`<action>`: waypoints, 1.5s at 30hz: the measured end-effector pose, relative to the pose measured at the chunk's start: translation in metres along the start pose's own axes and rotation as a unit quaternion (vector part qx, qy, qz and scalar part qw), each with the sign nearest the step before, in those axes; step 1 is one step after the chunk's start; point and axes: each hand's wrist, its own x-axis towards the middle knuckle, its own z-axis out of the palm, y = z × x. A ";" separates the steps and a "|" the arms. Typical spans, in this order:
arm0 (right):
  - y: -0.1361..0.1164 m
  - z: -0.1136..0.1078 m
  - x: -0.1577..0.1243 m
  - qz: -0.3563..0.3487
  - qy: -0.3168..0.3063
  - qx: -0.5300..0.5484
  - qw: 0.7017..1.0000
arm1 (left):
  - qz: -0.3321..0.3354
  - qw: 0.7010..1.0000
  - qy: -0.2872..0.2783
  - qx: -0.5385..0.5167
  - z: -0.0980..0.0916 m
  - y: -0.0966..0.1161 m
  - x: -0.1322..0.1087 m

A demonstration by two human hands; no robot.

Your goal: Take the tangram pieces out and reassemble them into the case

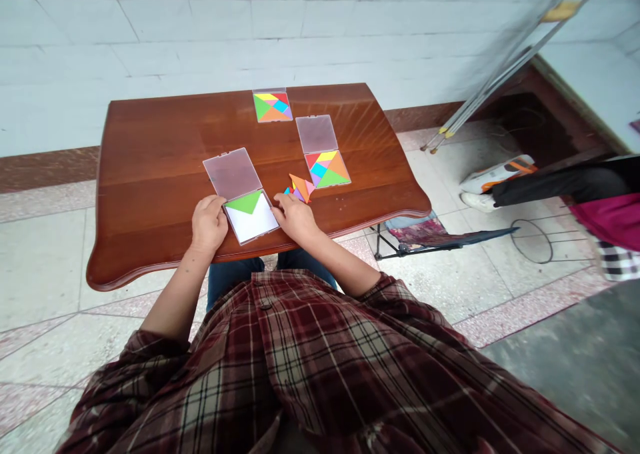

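Note:
An open clear tangram case (253,224) lies in front of me with its lid folded back. A large green triangle (245,203) sits against the top edge of its white inside. My left hand (209,224) is closed at the case's left edge, thumb and fingers on the rim. At the right edge, my right hand (296,219) is curled with its fingertips on the rim. Just beyond that hand is a small heap of loose tangram pieces (301,187), orange, purple, pink, blue and red, partly hidden by the fingers.
Two filled tangram cases lie farther back: an open one (329,169) and another (273,107) near the far edge. The brown wooden table (155,167) stands by a tiled wall. To the right are a folding stool (420,234), crutches (480,84) and another person's leg (555,184).

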 end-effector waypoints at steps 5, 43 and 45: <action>0.020 0.013 -0.011 0.025 0.025 0.044 0.998 | -0.049 0.998 0.034 0.011 0.000 0.002 0.000; 0.058 0.001 -0.011 -0.003 0.098 0.208 0.973 | -0.098 0.995 0.004 0.028 -0.003 0.009 0.001; 0.067 -0.004 -0.010 0.025 0.122 0.201 0.972 | -0.097 0.995 0.010 0.022 -0.003 0.008 0.000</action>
